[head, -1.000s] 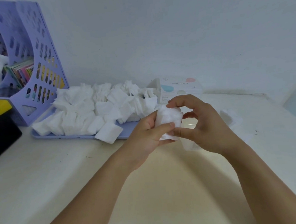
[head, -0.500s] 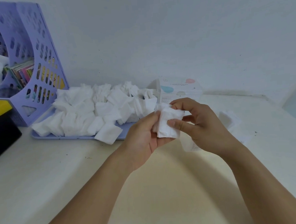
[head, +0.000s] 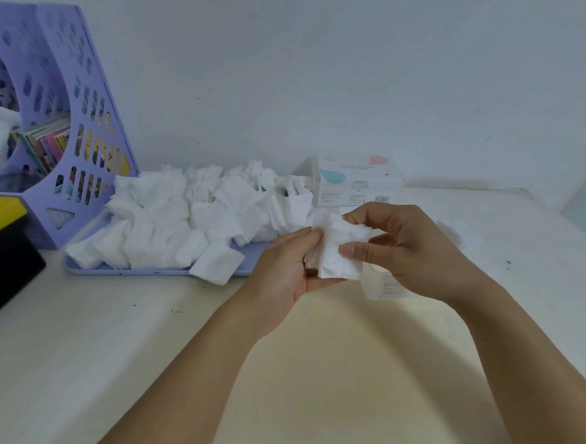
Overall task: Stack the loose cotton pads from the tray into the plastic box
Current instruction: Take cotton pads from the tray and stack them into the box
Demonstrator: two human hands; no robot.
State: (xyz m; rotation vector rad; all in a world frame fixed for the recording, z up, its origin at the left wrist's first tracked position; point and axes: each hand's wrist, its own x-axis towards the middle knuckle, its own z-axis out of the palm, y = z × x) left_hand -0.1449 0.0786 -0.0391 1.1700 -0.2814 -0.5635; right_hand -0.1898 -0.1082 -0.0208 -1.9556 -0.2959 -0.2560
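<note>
White cotton pads [head: 338, 250] sit bunched in a small stack between both hands, just in front of the blue tray [head: 157, 272] where the loose heap [head: 195, 217] lies. The left hand [head: 288, 273] cradles the stack from below, grip curled round it; the right hand [head: 406, 249] pinches its near face, thumb on top. The clear plastic box [head: 381, 285] stands on the worktop directly under the right hand, so that hand is nearer for lowering the stack in.

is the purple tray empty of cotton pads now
No, the purple tray still carries a big heap of loose cotton pads, while both hands hold only a small bunch of pads in front of it.
</note>
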